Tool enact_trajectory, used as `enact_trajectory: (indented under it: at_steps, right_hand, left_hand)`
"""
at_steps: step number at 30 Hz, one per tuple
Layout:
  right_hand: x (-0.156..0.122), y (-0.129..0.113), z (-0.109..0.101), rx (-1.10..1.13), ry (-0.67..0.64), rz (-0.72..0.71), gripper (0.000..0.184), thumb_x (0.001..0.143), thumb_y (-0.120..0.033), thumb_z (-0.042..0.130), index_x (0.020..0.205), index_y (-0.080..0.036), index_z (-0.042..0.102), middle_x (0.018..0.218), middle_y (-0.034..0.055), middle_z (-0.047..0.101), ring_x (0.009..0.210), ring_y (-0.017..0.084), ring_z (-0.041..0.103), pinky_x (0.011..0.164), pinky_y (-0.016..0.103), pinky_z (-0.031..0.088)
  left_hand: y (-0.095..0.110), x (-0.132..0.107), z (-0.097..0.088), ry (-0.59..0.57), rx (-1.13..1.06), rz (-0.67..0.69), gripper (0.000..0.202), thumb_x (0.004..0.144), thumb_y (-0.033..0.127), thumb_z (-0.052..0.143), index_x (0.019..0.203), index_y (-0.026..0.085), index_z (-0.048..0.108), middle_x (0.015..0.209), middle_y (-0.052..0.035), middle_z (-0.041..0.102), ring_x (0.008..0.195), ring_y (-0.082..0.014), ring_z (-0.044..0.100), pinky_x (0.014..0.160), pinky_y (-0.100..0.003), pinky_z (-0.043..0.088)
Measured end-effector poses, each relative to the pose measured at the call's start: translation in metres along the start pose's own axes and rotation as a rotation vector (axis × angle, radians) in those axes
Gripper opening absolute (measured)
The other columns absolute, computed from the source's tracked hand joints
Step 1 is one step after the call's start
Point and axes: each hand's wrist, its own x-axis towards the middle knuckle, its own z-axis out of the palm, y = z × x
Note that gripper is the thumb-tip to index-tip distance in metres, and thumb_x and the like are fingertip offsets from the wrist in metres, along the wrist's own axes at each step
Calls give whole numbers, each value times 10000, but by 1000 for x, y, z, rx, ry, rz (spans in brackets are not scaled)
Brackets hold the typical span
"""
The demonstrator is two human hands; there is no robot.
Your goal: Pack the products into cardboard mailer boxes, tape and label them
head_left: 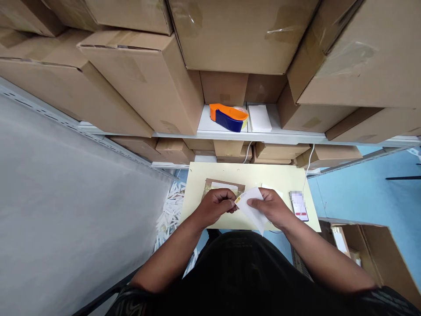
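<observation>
A white label (253,205) with a small yellow mark at its left corner is between my hands, above the pale yellow table (194,197). My right hand (271,207) grips it with the thumb on top. The fingertips of my left hand (219,205) are pinched at its yellow-marked corner. Under and behind my left hand lies a taped cardboard parcel (208,183) with a white sheet on it, partly covered by the hand. Behind my right hand, another white paper (275,191) shows in part.
A phone (299,206) lies at the table's right. On the shelf above are an orange-and-blue tape dispenser (228,117), a white stack (259,118) and several cardboard boxes (141,79). White paper scraps (169,215) cover the floor at left; an open carton (371,250) stands at right.
</observation>
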Motion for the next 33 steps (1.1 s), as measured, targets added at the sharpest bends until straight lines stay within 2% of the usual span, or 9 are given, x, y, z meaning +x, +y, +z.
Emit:
enact_trajectory:
  at_steps: [7, 16, 20, 29, 33]
  right_hand:
    - [-5, 0, 0, 0, -4, 16, 356, 712, -408, 873, 970, -174, 796, 866, 43, 775, 759, 206, 671, 688, 312, 489]
    - [-7, -1, 6, -6, 10, 59, 427, 680, -495, 876, 924, -157, 782, 824, 46, 769, 702, 194, 657, 652, 303, 476]
    - [-8, 3, 4, -6, 2, 48, 404, 701, -492, 862, 919, -162, 779, 830, 40, 764, 703, 192, 654, 652, 302, 474]
    - [-7, 4, 3, -23, 8, 55, 401, 702, -489, 861, 923, -163, 783, 823, 40, 764, 686, 190, 651, 627, 295, 466]
    - [-6, 4, 2, -20, -3, 51, 401, 715, -486, 855, 940, -163, 785, 847, 46, 771, 713, 197, 663, 651, 303, 476]
  left_hand:
    - [-4, -1, -1, 9, 10, 2, 127, 747, 268, 688, 746, 141, 703, 647, -24, 686, 613, -130, 606, 621, -255, 487]
    - [-6, -4, 5, 0, 50, -17, 90, 712, 238, 667, 708, 152, 691, 614, -2, 654, 602, -115, 574, 619, -242, 470]
    - [-8, -5, 3, 26, 28, -23, 131, 724, 268, 643, 722, 149, 698, 621, -13, 665, 603, -128, 588, 617, -256, 475]
    - [-8, -3, 6, 9, 101, -54, 75, 668, 196, 619, 675, 158, 683, 608, -1, 658, 596, -117, 578, 608, -238, 461]
    - [-9, -2, 4, 18, 46, -68, 116, 691, 241, 619, 692, 150, 692, 606, -10, 666, 589, -124, 587, 612, -249, 476]
